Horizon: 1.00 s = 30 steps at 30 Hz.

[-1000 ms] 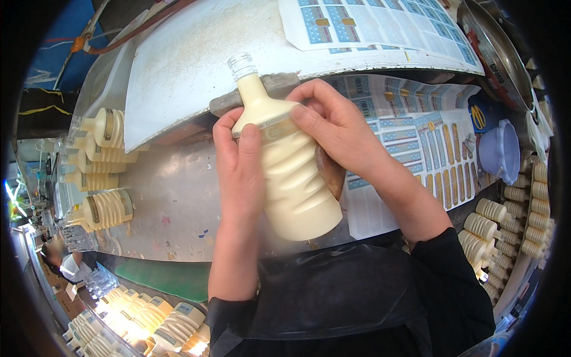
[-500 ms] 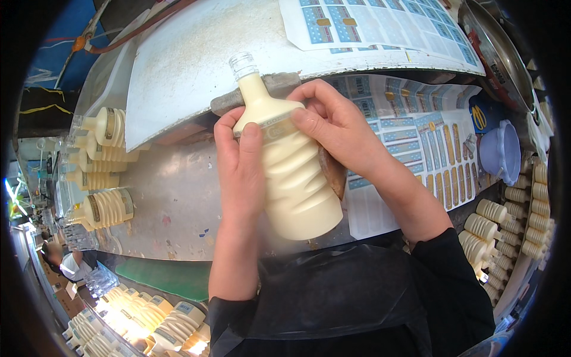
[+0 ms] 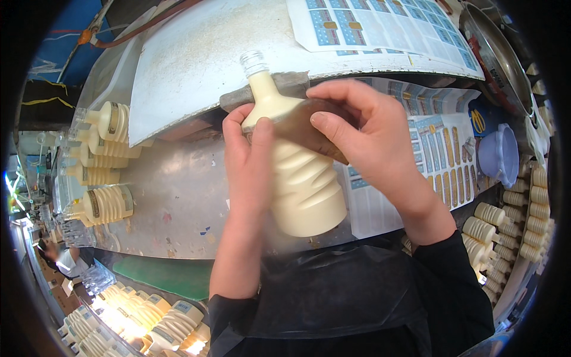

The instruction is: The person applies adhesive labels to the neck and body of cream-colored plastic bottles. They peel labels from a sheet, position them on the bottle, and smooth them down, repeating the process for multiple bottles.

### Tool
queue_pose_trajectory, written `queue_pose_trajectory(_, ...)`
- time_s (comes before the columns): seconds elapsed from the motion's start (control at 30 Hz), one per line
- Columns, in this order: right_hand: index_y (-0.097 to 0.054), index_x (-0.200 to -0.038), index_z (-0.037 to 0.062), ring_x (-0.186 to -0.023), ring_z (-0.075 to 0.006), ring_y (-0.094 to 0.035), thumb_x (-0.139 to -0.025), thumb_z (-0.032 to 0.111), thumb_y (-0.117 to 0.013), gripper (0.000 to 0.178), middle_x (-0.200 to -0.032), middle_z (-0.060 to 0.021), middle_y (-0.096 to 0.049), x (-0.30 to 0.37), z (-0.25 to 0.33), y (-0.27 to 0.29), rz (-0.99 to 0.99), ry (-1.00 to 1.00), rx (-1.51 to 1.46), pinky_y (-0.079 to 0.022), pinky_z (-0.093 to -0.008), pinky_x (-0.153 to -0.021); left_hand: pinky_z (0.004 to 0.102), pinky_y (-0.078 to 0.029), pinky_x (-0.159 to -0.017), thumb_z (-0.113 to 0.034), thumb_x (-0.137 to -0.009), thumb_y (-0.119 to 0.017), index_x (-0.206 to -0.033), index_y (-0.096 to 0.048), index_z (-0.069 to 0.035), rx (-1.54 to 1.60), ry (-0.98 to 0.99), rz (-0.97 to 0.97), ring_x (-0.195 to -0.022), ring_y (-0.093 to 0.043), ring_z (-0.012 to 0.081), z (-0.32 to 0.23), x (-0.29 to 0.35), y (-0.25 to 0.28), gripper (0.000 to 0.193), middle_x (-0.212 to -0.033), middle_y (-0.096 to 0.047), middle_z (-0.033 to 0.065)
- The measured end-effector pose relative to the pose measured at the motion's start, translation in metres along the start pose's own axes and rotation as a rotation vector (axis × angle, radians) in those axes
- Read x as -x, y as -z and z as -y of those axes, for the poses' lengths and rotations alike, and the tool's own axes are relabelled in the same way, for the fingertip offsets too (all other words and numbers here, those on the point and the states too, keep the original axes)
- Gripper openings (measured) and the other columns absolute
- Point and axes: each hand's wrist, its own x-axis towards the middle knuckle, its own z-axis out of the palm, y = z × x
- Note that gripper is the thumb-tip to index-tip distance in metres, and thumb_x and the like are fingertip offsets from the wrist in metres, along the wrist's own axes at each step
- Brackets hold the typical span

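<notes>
A cream bottle (image 3: 309, 199) with a ribbed, spiral body and a clear threaded neck lies tilted on the bench, neck away from me. My left hand (image 3: 247, 163) is closed on its left shoulder, thumb on top. In my right hand (image 3: 377, 140) is a flat brown scraper-like piece (image 3: 318, 128), pinched between thumb and fingers. It lies across the bottle's upper body, covering the band just below the shoulder, and is slightly blurred. Under the bottle's neck sits a grey block or folded pad (image 3: 235, 102).
Printed label sheets (image 3: 440, 152) lie right of the bottle; more sheets (image 3: 380, 27) rest on the white board (image 3: 196, 65). Similar bottles (image 3: 107, 203) stand at left, with others (image 3: 178, 324) lower left and right. A lilac bucket (image 3: 499, 153) and metal pan (image 3: 496, 53) are at far right.
The brown piece has swung up from beside the bottle onto its upper body. My right hand has shifted right, its fingers off the band. The bottle moved slightly right.
</notes>
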Motion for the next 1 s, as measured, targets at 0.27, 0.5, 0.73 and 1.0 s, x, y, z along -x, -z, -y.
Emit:
queue_pose_trajectory(0.27, -0.075, -0.109, -0.0003, -0.091, -0.0287, -0.074, -0.081, -0.004, -0.071, 0.028, -0.102, -0.0158, -0.075, 0.006, -0.007, 0.003, -0.101, 0.814, 0.58, -0.059, -0.0356, -0.077, 0.0337, -0.048, -0.096, -0.034, -0.107, -0.051, -0.136, -0.047, -0.001, 0.032, 0.003, 0.002, -0.107, -0.06, 0.0185, -0.001, 0.002, 0.0, 0.045, -0.121, -0.062, 0.0157)
queue_pose_trajectory(0.5, -0.074, -0.108, -0.0007, -0.085, -0.031, -0.074, -0.081, -0.004, -0.076, 0.028, -0.099, -0.0166, -0.074, 0.0, 0.001, -0.011, -0.113, 0.744, 0.584, -0.06, -0.0369, -0.07, 0.0349, -0.046, -0.1, -0.033, -0.108, -0.047, -0.137, -0.047, -0.001, 0.038, 0.012, 0.014, -0.114, -0.056, 0.0197, 0.0, 0.001, 0.004, 0.043, -0.128, -0.058, 0.0162)
queue_pose_trajectory(0.73, -0.072, -0.114, 0.0001, -0.086, -0.0282, -0.072, -0.09, -0.002, -0.072, 0.023, -0.101, -0.0147, -0.074, -0.008, 0.002, -0.007, -0.148, 0.621, 0.58, -0.058, -0.0325, -0.075, 0.0362, -0.048, -0.098, -0.037, -0.098, -0.062, -0.135, -0.049, -0.001, -0.155, 0.008, -0.043, -0.109, -0.059, 0.022, -0.008, 0.003, -0.003, 0.053, -0.124, -0.061, 0.0167)
queue_pose_trajectory(1.0, -0.07, -0.104, 0.0024, -0.074, -0.012, -0.061, -0.097, 0.029, -0.068, 0.027, -0.078, -0.0064, -0.067, -0.016, -0.023, 0.001, 0.0, -0.118, -0.03, -0.049, -0.0287, -0.07, 0.0377, -0.049, -0.095, -0.038, -0.097, -0.063, -0.129, -0.052, 0.0, -0.132, -0.028, -0.049, -0.106, -0.061, 0.0238, -0.001, -0.004, 0.001, 0.051, -0.119, -0.063, 0.0176)
